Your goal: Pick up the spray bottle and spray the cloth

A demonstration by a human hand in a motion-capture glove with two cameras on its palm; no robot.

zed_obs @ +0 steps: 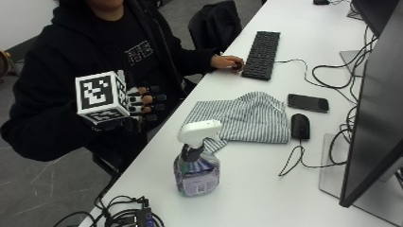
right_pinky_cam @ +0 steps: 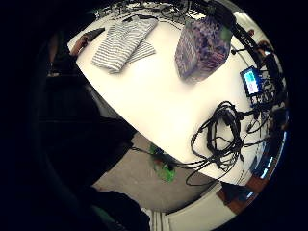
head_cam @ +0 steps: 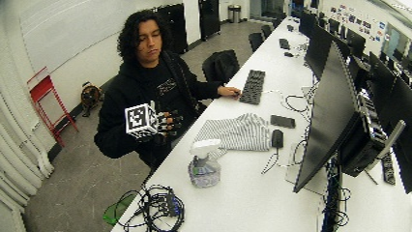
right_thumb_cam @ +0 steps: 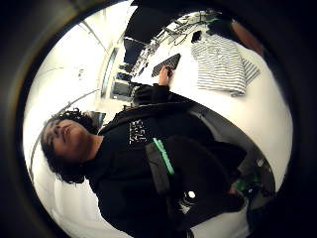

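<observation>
Right hand: the gloved right hand (zed_obs: pixel 142 109) is raised off the counter's near edge, in front of the person's chest; fingers (zed_obs: pixel 153 98) loosely bent, holding nothing.
Spray bottle: one spray bottle (zed_obs: pixel 197 161), white trigger head, purple-labelled body, upright on the counter (zed_obs: pixel 264 189), well apart from the hand.
Cloth: one striped cloth (zed_obs: pixel 242 118), crumpled, lying flat on the counter just beyond the bottle; whether its near corner touches the bottle cannot be told.
Left hand: the bare left hand (zed_obs: pixel 226 61) rests at the near end of the keyboard (zed_obs: pixel 261 54).
Other items, counted: one keyboard, one phone (zed_obs: pixel 308 102), one mouse (zed_obs: pixel 300 126) beside the cloth, one monitor (zed_obs: pixel 372 118), one cable bundle (zed_obs: pixel 129 215) at the counter's near end.
Outside views only: hand, mouse, phone, monitor.
Little finger side palm view only: bottle body (right_pinky_cam: pixel 201 48) seen close, cloth (right_pinky_cam: pixel 124 41) behind it, a small lit screen (right_pinky_cam: pixel 251 81) by the cables (right_pinky_cam: pixel 224 137).
Thumb side palm view only: the person's torso, with the cloth (right_thumb_cam: pixel 223 64) and keyboard (right_thumb_cam: pixel 166 64) behind.
</observation>
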